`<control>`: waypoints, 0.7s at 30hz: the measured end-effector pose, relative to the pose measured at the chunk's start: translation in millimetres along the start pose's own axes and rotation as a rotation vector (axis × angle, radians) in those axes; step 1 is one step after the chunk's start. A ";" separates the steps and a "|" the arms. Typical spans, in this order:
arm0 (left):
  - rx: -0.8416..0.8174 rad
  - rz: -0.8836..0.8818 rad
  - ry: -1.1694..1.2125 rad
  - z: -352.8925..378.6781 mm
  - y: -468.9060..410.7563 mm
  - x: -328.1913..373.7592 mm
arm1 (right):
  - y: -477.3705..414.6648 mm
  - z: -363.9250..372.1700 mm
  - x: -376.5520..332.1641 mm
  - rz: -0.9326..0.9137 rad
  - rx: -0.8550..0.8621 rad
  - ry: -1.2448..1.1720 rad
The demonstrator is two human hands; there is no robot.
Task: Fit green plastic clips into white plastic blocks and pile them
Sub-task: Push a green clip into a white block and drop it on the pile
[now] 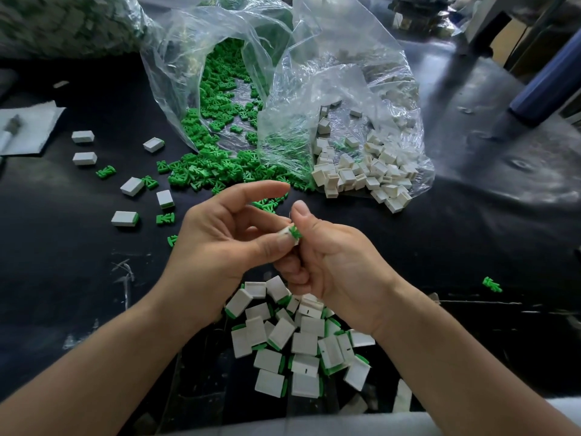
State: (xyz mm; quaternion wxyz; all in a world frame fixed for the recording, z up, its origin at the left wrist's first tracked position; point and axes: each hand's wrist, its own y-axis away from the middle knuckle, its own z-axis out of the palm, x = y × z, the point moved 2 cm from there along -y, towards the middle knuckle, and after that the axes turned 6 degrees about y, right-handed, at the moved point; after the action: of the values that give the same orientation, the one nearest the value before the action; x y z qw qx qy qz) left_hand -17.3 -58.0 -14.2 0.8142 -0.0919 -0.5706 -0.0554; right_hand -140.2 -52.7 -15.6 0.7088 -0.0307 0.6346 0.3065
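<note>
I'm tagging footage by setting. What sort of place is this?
Probably a factory or workshop assembly bench: clear bags spill bulk green clips and white blocks onto a dark table, with a pile of fitted blocks in front.

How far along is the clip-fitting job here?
Done: a pile of fitted blocks lies nearest the person. In hand: left hand and right hand pinch one white block with a green clip at its opening. Left: many loose clips and empty blocks spill from bags.

Single view: wide-angle head-worn camera at the near edge of the table (440, 262), facing forward and steeply down, close above its surface.
</note>
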 end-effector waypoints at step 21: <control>0.004 0.021 0.021 0.1 -1.0 1.0 | -0.9 -5.6 -1.7 -0.071 0.062 0.196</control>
State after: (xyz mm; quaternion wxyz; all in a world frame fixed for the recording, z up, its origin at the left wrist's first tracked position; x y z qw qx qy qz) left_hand -17.2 -58.8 -13.1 0.8209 -0.0956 -0.5611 -0.0465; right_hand -144.7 -56.5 -15.4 0.6544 -0.0610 0.7085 0.2571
